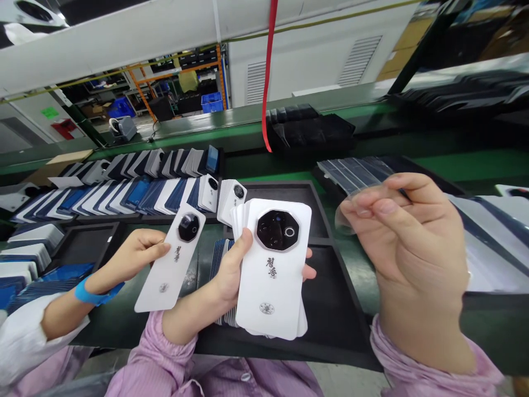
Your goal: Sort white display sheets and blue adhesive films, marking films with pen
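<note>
My left hand [231,270] is closed round a small stack of white phone back panels [273,298], thumb at the left edge and fingertips showing at the right. The top panel faces up, with a black octagonal camera area, dark lettering and a round emblem. To the right, my raised right hand [409,237] pinches a thin clear plastic film [351,215] between thumb and fingers, apart from the stack. At left, a co-worker's hand [140,248] with a blue wristband holds one similar white panel [165,275].
Black trays [326,298] lie on the green bench before me. Rows of white and blue panels [111,196] stand at left, with more white panels [496,242] at right. Clear film strips [351,173] lie behind my right hand. A red strap [268,77] hangs ahead.
</note>
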A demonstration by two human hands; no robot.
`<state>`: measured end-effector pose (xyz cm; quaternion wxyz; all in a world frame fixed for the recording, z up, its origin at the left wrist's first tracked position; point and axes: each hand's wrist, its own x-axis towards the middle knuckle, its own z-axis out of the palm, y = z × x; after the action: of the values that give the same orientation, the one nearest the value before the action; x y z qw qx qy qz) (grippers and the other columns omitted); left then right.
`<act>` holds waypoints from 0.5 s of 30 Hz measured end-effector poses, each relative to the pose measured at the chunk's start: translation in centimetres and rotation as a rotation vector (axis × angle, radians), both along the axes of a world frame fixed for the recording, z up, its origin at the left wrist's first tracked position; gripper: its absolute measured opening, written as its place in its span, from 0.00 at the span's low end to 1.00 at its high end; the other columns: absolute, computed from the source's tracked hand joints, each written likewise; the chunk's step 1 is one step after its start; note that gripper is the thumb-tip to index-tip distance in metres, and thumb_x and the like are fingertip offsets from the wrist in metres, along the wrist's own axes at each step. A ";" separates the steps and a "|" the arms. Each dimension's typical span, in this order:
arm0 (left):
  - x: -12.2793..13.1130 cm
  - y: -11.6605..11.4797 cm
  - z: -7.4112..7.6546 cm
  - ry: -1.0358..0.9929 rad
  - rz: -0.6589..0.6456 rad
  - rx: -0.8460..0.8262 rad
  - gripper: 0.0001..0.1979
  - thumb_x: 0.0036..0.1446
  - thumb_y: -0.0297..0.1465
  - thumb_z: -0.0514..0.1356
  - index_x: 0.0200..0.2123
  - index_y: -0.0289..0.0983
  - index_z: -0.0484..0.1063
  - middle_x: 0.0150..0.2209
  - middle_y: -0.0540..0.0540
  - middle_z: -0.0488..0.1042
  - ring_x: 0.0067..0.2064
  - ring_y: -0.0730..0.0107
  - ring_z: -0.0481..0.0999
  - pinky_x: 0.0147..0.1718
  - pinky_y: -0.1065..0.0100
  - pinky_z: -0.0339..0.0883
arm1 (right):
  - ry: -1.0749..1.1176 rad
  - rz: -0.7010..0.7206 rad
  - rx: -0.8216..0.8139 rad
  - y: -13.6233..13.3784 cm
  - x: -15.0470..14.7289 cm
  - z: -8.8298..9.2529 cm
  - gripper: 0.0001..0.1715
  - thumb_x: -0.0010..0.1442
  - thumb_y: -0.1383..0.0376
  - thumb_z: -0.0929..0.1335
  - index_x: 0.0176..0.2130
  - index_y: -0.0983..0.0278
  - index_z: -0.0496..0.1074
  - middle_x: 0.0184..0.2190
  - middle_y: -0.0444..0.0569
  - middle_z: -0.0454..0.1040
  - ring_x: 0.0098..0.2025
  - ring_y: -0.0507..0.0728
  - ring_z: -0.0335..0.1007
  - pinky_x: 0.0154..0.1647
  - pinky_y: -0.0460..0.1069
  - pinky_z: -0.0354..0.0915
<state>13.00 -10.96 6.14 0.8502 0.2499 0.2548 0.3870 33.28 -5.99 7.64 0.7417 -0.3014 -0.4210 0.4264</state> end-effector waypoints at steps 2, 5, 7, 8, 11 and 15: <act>0.0 0.1 -0.1 -0.002 0.006 0.007 0.41 0.70 0.47 0.34 0.44 0.28 0.81 0.36 0.40 0.82 0.37 0.63 0.79 0.39 0.67 0.65 | -0.020 -0.014 -0.002 0.0 0.0 -0.1 0.19 0.40 0.64 0.83 0.33 0.58 0.79 0.24 0.42 0.80 0.27 0.51 0.74 0.33 0.47 0.75; 0.1 0.3 -0.1 0.004 -0.004 -0.012 0.41 0.69 0.48 0.34 0.43 0.29 0.81 0.35 0.41 0.82 0.36 0.63 0.79 0.39 0.68 0.65 | -0.023 -0.046 -0.014 0.1 0.1 -0.2 0.21 0.38 0.64 0.84 0.33 0.59 0.79 0.23 0.43 0.79 0.26 0.52 0.73 0.33 0.48 0.76; 0.1 0.3 -0.1 -0.003 -0.019 -0.026 0.38 0.68 0.50 0.38 0.41 0.30 0.82 0.34 0.41 0.82 0.36 0.64 0.79 0.40 0.69 0.65 | -0.022 -0.071 -0.025 0.0 0.1 -0.3 0.22 0.36 0.65 0.84 0.33 0.59 0.79 0.23 0.43 0.79 0.26 0.52 0.73 0.34 0.49 0.77; 0.2 0.4 -0.2 -0.011 -0.024 -0.022 0.37 0.67 0.51 0.41 0.40 0.31 0.82 0.34 0.41 0.82 0.37 0.63 0.79 0.40 0.69 0.65 | -0.027 -0.081 -0.028 0.0 0.1 -0.4 0.21 0.36 0.65 0.84 0.33 0.59 0.79 0.23 0.43 0.79 0.26 0.52 0.73 0.35 0.50 0.77; 0.3 0.6 -0.6 -0.006 -0.042 0.041 0.35 0.64 0.53 0.44 0.41 0.34 0.82 0.33 0.44 0.82 0.40 0.61 0.81 0.41 0.68 0.66 | -0.042 -0.105 -0.043 -0.1 0.0 -0.4 0.21 0.37 0.68 0.82 0.33 0.58 0.79 0.24 0.41 0.79 0.29 0.53 0.74 0.38 0.51 0.77; 0.6 0.8 -1.3 0.019 -0.043 0.118 0.36 0.67 0.44 0.35 0.45 0.37 0.81 0.31 0.48 0.81 0.39 0.64 0.82 0.41 0.67 0.65 | -0.010 -0.110 -0.082 0.0 -0.1 -0.5 0.22 0.34 0.72 0.80 0.32 0.58 0.78 0.23 0.39 0.76 0.30 0.52 0.71 0.39 0.51 0.74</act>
<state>13.63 -10.20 4.80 0.8397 0.3086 0.2342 0.3805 33.16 -5.95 7.18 0.7490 -0.3562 -0.3898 0.4001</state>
